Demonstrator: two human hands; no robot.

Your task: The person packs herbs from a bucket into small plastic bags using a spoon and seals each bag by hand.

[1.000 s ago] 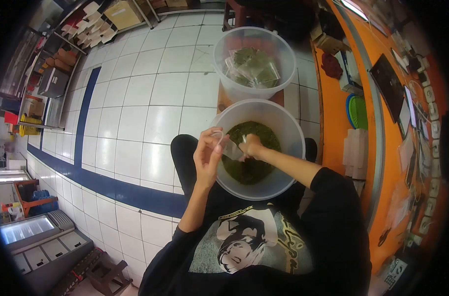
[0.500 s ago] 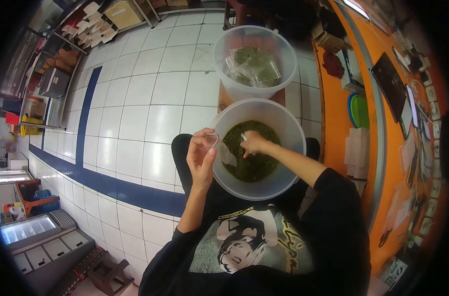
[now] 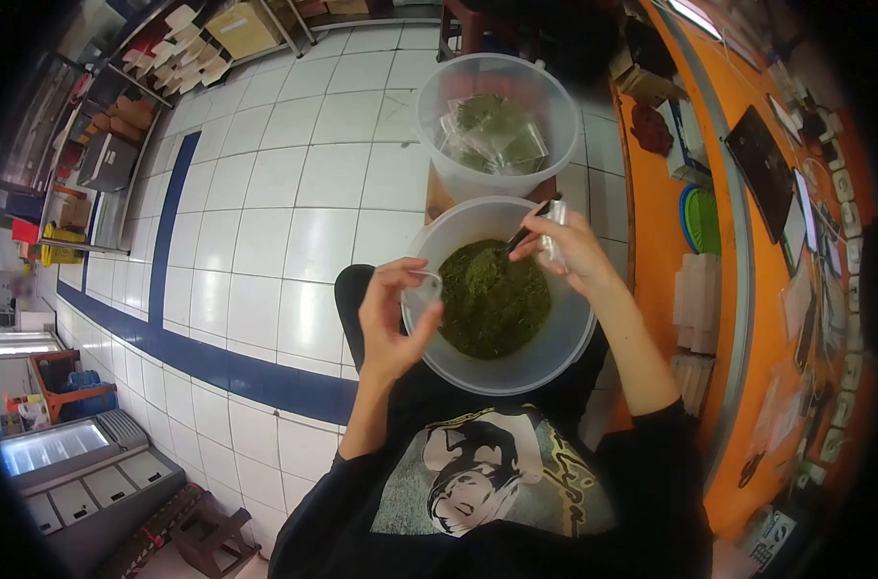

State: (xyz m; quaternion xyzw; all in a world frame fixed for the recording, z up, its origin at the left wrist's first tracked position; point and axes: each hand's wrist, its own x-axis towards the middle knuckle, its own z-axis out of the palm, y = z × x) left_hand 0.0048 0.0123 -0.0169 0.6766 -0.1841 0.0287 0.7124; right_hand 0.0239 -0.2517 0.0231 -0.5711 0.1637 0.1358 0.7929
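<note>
A translucent tub point(image 3: 571, 333) with a chopped green mixture point(image 3: 497, 314) inside stands between the person's knees. Over its left rim, my left hand point(image 3: 390, 318) holds a small clear plastic bag point(image 3: 423, 292) with its mouth spread. My right hand point(image 3: 569, 253), at the tub's upper right, grips the dark handle point(image 3: 535, 227) of a utensil; something clear and shiny lies against the palm. A heap of green mixture sits at the utensil's lower end, above the rest. Behind is a second translucent tub point(image 3: 434, 145) containing filled clear packets point(image 3: 497, 135).
An orange counter point(image 3: 738, 386) with cables and a dark laptop point(image 3: 757, 169) runs along the right. A brown stool point(image 3: 207, 536) stands at the lower left, near a grey freezer point(image 3: 101, 482). Shelves point(image 3: 106, 174) line the upper left.
My right hand has risen from the mixture toward the upper right, and the utensil with its green heap now shows. The bag in my left hand has moved slightly right and its mouth looks wider.
</note>
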